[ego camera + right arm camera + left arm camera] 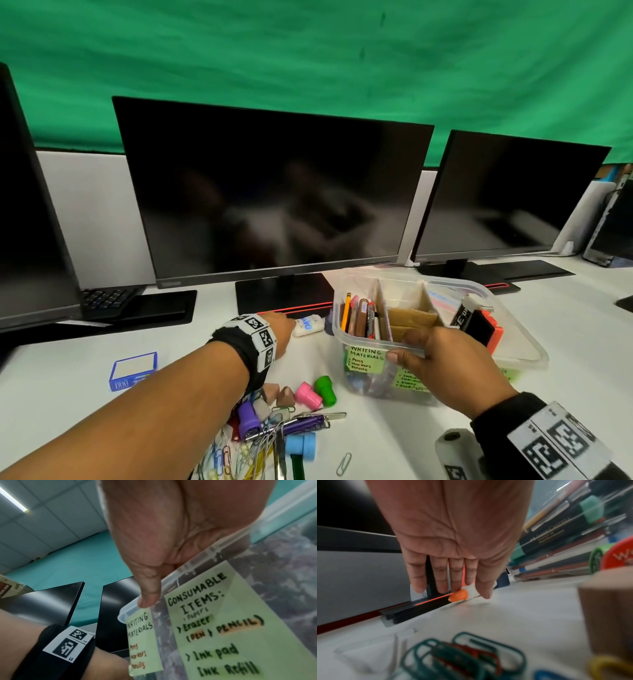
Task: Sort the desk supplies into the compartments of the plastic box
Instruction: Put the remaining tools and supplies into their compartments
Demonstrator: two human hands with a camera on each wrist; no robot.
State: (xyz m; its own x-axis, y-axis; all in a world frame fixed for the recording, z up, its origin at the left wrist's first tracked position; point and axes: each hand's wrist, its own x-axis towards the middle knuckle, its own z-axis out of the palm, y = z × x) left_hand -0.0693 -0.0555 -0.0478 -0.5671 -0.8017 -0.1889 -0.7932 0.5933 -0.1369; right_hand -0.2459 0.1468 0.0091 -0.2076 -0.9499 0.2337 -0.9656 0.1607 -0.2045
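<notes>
Partly done: pens [359, 317] fill the plastic box's [520, 358] left compartment at center right, the middle one looks empty. The left hand [453, 547], fingers [456, 577] straight, touches a glue tube [308, 325]; the right hand [442, 363] grips the box rim. Clips [253, 448] and stamps [308, 394] wait on the desk [394, 438], lower center.

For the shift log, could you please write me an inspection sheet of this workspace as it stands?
Surface: white desk, loose supplies near the front edge.
Job's things: plastic box with cardboard dividers; pens in its left compartment, middle one looks bare, right one holds a few items; green labels on its front. White tube with orange cap lies by the monitor base.
Clutter: paper clips, small stamps, blue card.
Hands: left hand reaches the tube, fingers straight; right hand grips the box rim.
Cables: nothing seen.
Surroundings: dark monitors, keyboard, green backdrop.
</notes>
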